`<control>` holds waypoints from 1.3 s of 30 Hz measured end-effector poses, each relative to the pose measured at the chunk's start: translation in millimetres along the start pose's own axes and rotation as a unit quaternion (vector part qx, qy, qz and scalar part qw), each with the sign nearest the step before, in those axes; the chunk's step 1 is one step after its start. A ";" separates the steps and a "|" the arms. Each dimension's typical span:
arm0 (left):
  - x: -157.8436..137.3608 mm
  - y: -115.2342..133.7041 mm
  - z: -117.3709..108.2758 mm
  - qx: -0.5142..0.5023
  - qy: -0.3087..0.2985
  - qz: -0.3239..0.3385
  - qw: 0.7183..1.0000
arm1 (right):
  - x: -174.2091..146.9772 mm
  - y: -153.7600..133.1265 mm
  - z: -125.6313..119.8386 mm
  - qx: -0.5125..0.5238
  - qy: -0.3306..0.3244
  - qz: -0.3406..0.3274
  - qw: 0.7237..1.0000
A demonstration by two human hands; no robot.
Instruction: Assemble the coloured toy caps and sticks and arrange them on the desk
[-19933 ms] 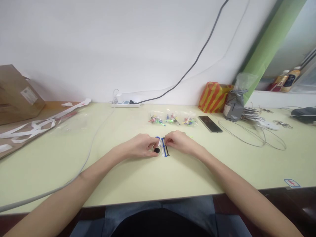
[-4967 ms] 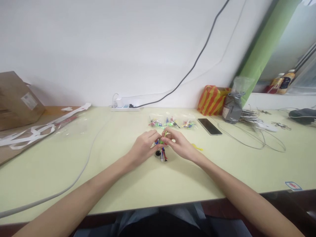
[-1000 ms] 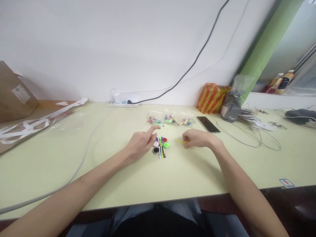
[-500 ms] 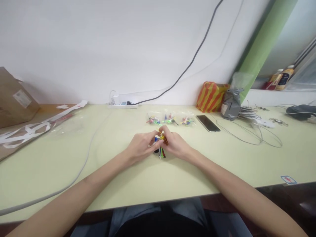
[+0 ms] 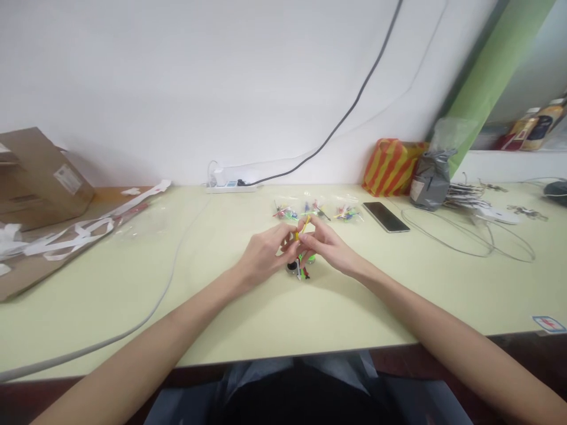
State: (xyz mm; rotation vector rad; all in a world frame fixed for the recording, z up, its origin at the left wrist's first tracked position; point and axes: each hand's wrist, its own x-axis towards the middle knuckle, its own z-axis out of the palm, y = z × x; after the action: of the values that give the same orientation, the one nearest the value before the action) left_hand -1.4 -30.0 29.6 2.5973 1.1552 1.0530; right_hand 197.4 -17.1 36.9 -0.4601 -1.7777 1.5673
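My left hand [image 5: 269, 251] and my right hand [image 5: 328, 248] meet fingertip to fingertip above the table. Pinched between them is a thin yellow strip-like piece [image 5: 306, 224], with a thicker yellow end by the left fingertips; its exact kind is too small to tell. Under the fingers, small parts lie on the tabletop: a round black-topped piece [image 5: 292, 267], a bright green piece [image 5: 311, 260], and a bunch of white, green and red sticks [image 5: 303, 274]. The hands partly cover these parts.
Three clear bags [image 5: 348, 213] of small coloured parts lie behind the hands, with a phone [image 5: 385, 217] to their right. A power strip [image 5: 231, 188] sits by the wall. A grey cable [image 5: 153, 307] crosses the left side, near a cardboard box [image 5: 44, 177]. A striped bag [image 5: 390, 168] stands back right.
The view has swung slightly left, so things appear further right. The yellow piece now shows more plainly between my fingertips, and the green piece below has come into sight.
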 end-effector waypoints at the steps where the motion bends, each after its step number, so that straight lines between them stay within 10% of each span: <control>1: 0.0 0.0 0.1 -0.004 0.000 0.012 1.000 | -0.3 -0.5 -0.1 -0.006 -0.003 -0.001 1.000; 18: 0.0 7.5 -5.7 0.002 -0.032 0.024 0.999 | -0.9 -0.6 -7.8 -0.147 0.094 0.028 0.984; 39: -0.1 -1.2 -0.4 0.026 -0.038 -0.005 0.999 | 13.6 19.7 1.1 -0.519 0.163 0.102 0.833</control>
State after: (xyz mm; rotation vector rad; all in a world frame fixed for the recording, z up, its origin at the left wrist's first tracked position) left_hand -2.4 -29.4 29.4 2.6430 1.1935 0.9267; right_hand 183.7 -4.7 21.6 -1.3632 -2.2064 0.4212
